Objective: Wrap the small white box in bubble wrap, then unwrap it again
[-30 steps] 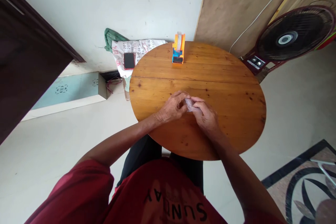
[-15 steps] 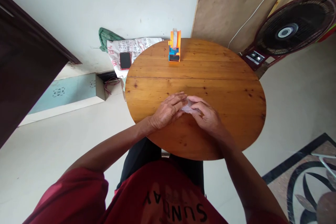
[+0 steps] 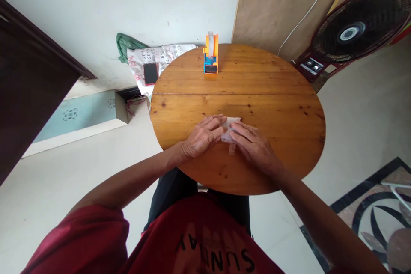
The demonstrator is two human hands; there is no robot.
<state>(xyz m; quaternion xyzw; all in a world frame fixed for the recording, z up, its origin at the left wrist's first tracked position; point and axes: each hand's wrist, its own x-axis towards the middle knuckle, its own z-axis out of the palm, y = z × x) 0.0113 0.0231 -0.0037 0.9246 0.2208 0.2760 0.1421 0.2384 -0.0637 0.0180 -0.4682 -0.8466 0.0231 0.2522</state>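
A small whitish, translucent wrapped packet [image 3: 228,136] lies on the round wooden table [image 3: 276,111] near its front. My left hand [image 3: 204,136] rests at the packet's left side, its fingers stretched out and touching the edge. From the right, my right hand [image 3: 253,142] lies with extended fingers over the packet's right part. A short strip of clear tape [image 3: 232,149] sticks out below the packet. Farther back on the table stands an orange and blue tape dispenser [image 3: 211,53] with a roll in it.
A phone [image 3: 150,73] lies on a printed white sack [image 3: 136,66] left of the table, beside a green bag [image 3: 125,45]. A large fan [image 3: 356,30] stands at the back right. A pale blue box [image 3: 80,113] is on the floor at left.
The packet now lies flatter and shows more of its surface, with the tape strip visible below it. My right hand's fingers have straightened from a pinch and spread over it.
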